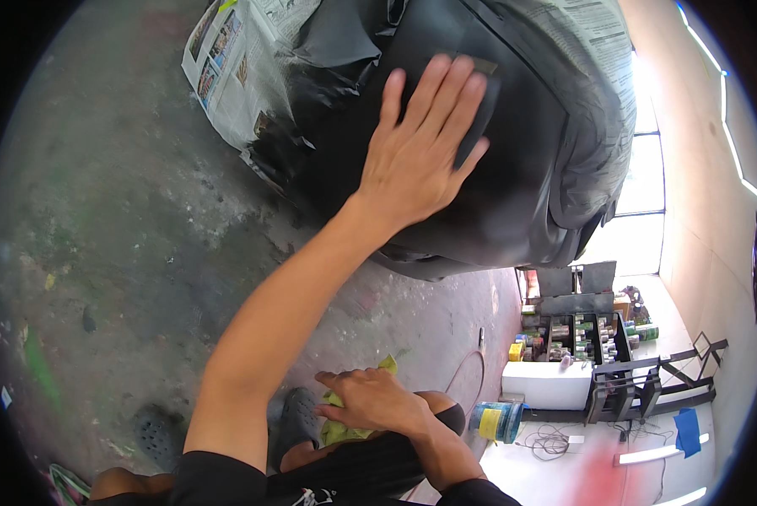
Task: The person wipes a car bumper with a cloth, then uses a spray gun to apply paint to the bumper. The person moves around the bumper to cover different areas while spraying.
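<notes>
My left hand [420, 143] lies flat on a matte black car body panel [513, 160], its fingers stretched and spread, slightly blurred. Beside its thumb and index finger shows the edge of a dark grey, thin piece [477, 126]; how far it reaches under the palm is hidden. A small brownish patch [484, 65] lies just past the fingertips. Near my bent knee, my right hand [374, 398] is closed on a yellow-green cloth [340, 428], which sticks out above and below the fingers. Newspaper masking [252, 84], partly blackened, covers the vehicle on the left side of the panel.
More masking paper [598, 110] wraps the far right. A blue bucket with a yellow label [496, 422] stands at the right, near a hose [471, 363] on the stained concrete floor [125, 253]. Behind are a rack of cans [581, 337], a white box [547, 385] and cables [549, 442].
</notes>
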A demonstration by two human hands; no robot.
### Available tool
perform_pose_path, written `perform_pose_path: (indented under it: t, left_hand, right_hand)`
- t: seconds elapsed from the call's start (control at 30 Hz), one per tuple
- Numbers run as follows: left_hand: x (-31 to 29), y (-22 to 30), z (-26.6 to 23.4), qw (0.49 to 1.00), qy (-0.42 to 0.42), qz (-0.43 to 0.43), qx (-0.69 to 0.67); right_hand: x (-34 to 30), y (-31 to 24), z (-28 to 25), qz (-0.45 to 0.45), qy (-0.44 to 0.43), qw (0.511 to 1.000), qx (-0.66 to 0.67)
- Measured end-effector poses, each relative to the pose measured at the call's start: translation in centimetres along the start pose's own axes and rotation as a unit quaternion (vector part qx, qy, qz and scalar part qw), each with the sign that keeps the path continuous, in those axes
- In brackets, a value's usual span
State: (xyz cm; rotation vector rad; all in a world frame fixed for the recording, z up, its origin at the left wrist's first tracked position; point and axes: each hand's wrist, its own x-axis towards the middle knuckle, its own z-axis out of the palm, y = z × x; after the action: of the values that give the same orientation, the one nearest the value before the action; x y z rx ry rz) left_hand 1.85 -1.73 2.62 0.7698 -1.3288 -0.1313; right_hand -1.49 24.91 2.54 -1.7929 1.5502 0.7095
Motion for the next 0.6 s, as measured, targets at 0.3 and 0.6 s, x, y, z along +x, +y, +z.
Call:
perform_pose_path:
  t: [0.3,0.6]
  left_hand:
    - [4.0,-0.7,0.8,0.996,0.081,0.031,0.019]
    - [1.8,0.2,0.3,0.997,0.063,0.016,0.033]
  right_hand:
    - [0.5,0.4,-0.1,-0.012,-0.025,1.000,-0.001]
    - [0.6,0.1,-0.4,0.002,-0.038,0.999,-0.007]
